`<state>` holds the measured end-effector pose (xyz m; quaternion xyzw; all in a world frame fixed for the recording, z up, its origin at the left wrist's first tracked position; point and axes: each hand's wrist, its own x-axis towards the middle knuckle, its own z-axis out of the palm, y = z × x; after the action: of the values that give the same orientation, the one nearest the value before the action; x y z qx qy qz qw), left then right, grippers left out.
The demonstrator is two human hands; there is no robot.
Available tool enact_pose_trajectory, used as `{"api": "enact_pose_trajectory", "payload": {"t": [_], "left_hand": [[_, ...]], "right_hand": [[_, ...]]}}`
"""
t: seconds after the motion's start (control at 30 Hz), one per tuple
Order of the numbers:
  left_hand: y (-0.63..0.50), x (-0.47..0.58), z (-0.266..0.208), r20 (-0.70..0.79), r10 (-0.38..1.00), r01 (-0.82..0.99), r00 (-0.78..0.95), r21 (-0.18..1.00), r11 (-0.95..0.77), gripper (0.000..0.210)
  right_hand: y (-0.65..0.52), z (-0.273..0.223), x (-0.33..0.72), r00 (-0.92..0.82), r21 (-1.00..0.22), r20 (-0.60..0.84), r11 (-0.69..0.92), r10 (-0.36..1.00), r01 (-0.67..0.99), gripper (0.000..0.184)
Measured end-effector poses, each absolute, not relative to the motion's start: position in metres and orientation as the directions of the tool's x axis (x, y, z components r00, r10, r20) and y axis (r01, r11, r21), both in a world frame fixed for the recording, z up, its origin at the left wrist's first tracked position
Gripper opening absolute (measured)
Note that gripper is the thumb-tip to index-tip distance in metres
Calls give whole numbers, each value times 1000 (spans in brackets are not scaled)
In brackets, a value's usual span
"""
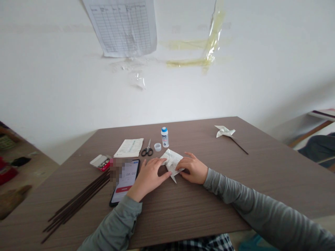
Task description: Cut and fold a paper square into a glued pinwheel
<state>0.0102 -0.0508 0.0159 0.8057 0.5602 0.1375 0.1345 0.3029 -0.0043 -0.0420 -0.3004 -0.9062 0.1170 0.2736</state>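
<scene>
A printed paper pinwheel, partly folded, lies on the table in front of me, with a pointed flap sticking out toward me. My left hand holds its left side, fingers at the upper left edge and thumb at the lower edge. On the right side, my right hand grips the paper with bent fingers; its thumb is at the lower edge. Just beyond the paper stand a white glue bottle with a blue cap and a small clear cup. Black-handled scissors lie beside them.
A phone lies left of my left hand, near several dark thin sticks and an open small box. Stacked paper sheets lie farther back. A pinwheel on a stick rests at the back right of the table.
</scene>
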Motion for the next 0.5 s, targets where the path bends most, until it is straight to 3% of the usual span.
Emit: {"api": "enact_pose_trajectory", "payload": {"t": [0.17,0.5], "left_hand": [[-51,13,17,52,930,862,363,359,-357,53],[-53,15,21,36,930,859,366,371,-352,48]], "right_hand": [[-2,-42,303,-659,-406,416,776,627,482,12],[4,-59,296,-507,-477,479,697,717,535,13]]}}
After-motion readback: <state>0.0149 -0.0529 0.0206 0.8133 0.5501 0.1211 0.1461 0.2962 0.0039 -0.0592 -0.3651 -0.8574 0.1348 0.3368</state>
